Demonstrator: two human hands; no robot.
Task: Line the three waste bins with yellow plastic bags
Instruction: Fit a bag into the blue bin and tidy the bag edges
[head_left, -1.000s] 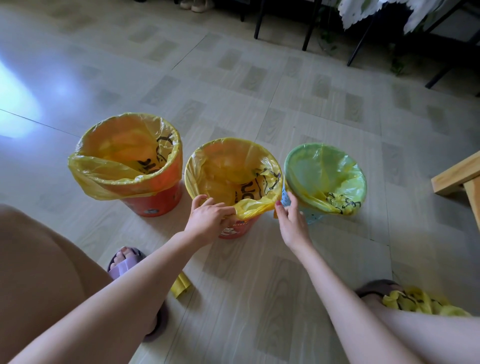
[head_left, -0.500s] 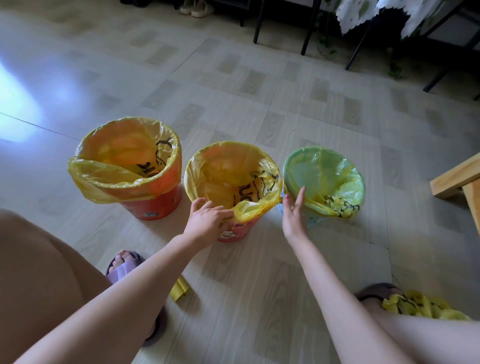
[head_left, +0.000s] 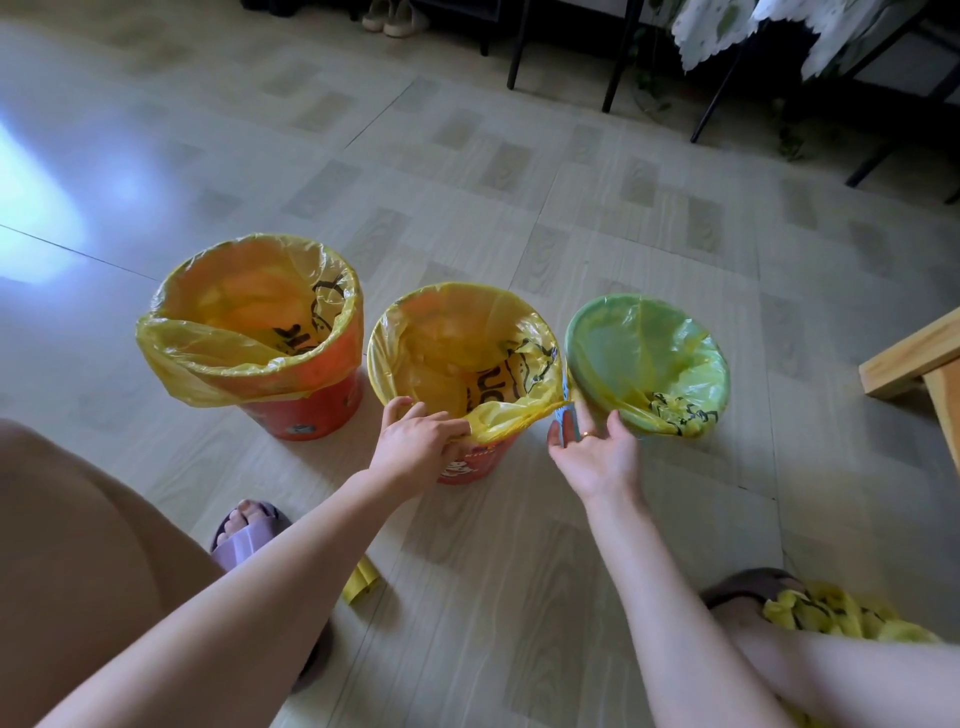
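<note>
Head view. Three lined bins in a row on the floor (head_left: 519, 156): left bin (head_left: 311, 410) at 10 o'clock, middle bin (head_left: 467, 462) centre, right bin (head_left: 647, 358) at 2 o'clock. Left hand (head_left: 415, 447) pinches the middle bag (head_left: 511, 418) at its near rim. Right hand (head_left: 597, 457) is spread, holding nothing. Film looks thin, limp and slippery (best gripped at the folded cuff). The right bin's wall is mostly hidden; spare bags (head_left: 841, 613) are cut off at 5 o'clock.

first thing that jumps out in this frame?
Three waste bins in a row on the floor, each lined with a yellow bag: left bin, middle bin, right bin. The left hand grips the middle bag's near edge; the right hand is open between middle and right bins.
</note>
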